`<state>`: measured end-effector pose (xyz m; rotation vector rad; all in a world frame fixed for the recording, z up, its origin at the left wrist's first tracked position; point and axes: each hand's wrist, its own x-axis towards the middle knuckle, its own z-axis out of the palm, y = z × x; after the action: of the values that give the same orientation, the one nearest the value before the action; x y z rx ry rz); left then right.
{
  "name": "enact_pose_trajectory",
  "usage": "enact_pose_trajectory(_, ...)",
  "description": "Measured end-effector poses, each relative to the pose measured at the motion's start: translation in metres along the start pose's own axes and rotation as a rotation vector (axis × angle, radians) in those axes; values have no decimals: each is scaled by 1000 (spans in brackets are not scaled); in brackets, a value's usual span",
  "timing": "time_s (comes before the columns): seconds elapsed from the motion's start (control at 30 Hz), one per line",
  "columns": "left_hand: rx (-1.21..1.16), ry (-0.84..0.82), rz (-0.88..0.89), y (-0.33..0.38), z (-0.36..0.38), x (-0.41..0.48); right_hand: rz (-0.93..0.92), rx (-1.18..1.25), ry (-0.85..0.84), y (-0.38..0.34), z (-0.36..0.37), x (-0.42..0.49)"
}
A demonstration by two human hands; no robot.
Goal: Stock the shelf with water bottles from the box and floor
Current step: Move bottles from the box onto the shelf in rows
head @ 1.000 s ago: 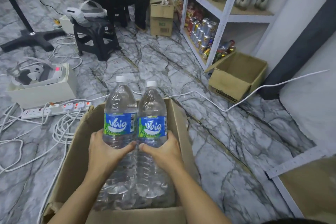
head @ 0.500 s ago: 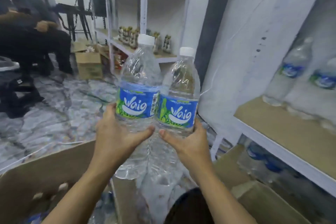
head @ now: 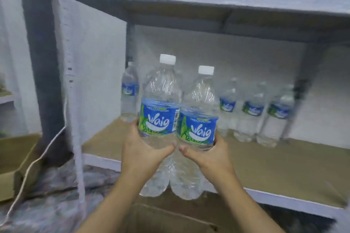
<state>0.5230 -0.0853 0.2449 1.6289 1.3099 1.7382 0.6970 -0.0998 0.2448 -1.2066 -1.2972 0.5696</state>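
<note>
Two bottles up at once there. The left hand (head: 144, 149) was wrapped round the body of the left bottle (head: 161, 119) just under its label, and the right hand (head: 206, 154) was curled the same way round the right bottle (head: 198, 128). The thumbs nearly met in the middle, and the two bottles were pressed side by side. Both were in the air in front of the shelf (head: 284, 166), over the open box (head: 161, 219), not yet set down.

And here was the worry: their bases looked to hang lower than the front rail (head: 102, 159). A straight push forward could have clipped that rail and levered them out of the grip. One hand per full bottle on smooth plastic was a thin hold too. Any slip, and they'd have dropped into the box or onto the floor (head: 56, 185).

Further in, a row of bottles (head: 252, 111) stood at the back, with a lone bottle (head: 129, 91) in the back left corner. Slide the pair in too far or too fast and those could have gone over like skittles. Bare shelf lay in front of them, so a gentle landing looked possible.
</note>
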Motion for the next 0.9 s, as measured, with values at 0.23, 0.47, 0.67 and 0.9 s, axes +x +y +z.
enact_pose_trajectory(0.23, -59, -119, -1, 18, 140, 2, 25, -148, 213, 34, -111, 42)
enact_pose_trajectory(0.47, -196, -178, 76, 26, 241, 0, 40, -180, 273, 73, -188, 74)
enact_pose_trajectory(0.67, -208, -180, 75, 21, 305, -6, 69, -204, 303, 108, -232, 95)
enact_pose_trajectory(0.9, -216, -177, 45, 7, 342, 3, 120, -262, 373, 145, -260, 132)
